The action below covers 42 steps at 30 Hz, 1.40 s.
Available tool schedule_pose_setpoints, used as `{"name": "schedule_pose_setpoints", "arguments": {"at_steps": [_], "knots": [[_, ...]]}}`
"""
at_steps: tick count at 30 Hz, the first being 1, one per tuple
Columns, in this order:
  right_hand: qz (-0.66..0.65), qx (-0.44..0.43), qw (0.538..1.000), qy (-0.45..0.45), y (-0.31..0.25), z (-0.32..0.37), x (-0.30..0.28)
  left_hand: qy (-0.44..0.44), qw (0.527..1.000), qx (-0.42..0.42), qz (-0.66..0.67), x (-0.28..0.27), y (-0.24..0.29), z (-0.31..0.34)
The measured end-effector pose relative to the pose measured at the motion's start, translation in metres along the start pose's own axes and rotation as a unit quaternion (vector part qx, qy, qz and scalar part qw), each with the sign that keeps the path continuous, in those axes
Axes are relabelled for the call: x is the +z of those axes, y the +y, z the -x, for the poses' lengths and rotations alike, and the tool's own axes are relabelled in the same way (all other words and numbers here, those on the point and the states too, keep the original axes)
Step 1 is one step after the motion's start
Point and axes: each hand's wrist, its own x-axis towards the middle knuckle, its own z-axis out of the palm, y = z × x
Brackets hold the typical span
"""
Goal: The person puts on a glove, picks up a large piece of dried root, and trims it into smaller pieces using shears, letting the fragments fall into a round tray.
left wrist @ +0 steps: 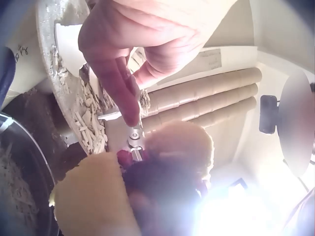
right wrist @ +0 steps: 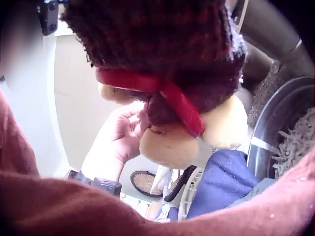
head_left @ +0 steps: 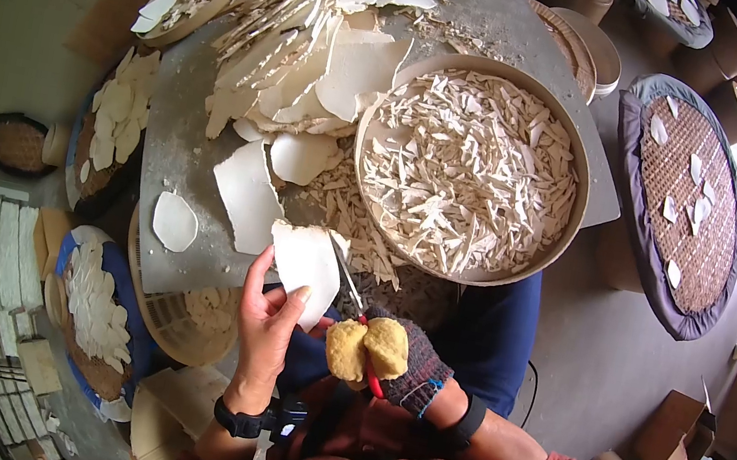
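Note:
A bare left hand [head_left: 268, 322] pinches a white flat sheet [head_left: 305, 268] between thumb and fingers; its ragged top edge points away from the body. The right hand [head_left: 409, 366], in a dark knitted glove with yellow pads [head_left: 387, 348], grips red-handled scissors [head_left: 375, 379]. Their metal blades lie along the sheet's right edge. In the right wrist view the red handles [right wrist: 184, 109] loop around the gloved hand [right wrist: 162, 59]. The left wrist view shows the scissors' pivot [left wrist: 135, 136] just below the left fingertips, with the left hand [left wrist: 142, 44] above.
Beyond the hands, a round tray [head_left: 577, 206] holds many narrow white strips. Left of it, large sheets [head_left: 356, 72] lie piled on the grey table [head_left: 184, 111], with a loose round piece [head_left: 176, 222] near its edge. Woven trays [head_left: 679, 209] stand at both sides.

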Motion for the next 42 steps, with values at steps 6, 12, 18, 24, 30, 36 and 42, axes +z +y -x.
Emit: {"name": "schedule_pose_setpoints", "arguments": {"at_steps": [6,12,18,24,30,36,42], "knots": [[-0.513,0.006,0.857,0.042,0.044,-0.007,0.037,-0.056,0.994,0.058,-0.072,-0.005,0.0,-0.005],[-0.785,0.043,0.616,-0.045,0.049,-0.009,0.035,-0.024,0.999,0.013,-0.031,0.002,0.019,-0.005],[-0.43,-0.005,0.903,-0.018,0.03,-0.006,0.021,-0.059,0.996,0.038,-0.054,-0.013,0.0,-0.006],[-0.057,-0.021,0.996,0.067,0.054,-0.005,0.036,0.02,0.999,0.023,-0.012,0.005,0.013,0.001],[-0.143,0.052,0.988,0.007,0.043,0.004,0.029,0.018,0.998,0.033,-0.042,0.003,0.004,-0.005],[-0.255,0.035,0.966,0.011,0.056,0.001,0.033,-0.067,0.995,-0.002,-0.08,-0.007,0.023,-0.01],[-0.109,0.013,0.994,-0.021,0.025,0.005,0.014,-0.101,0.991,-0.027,-0.083,-0.011,0.02,-0.016]]}}
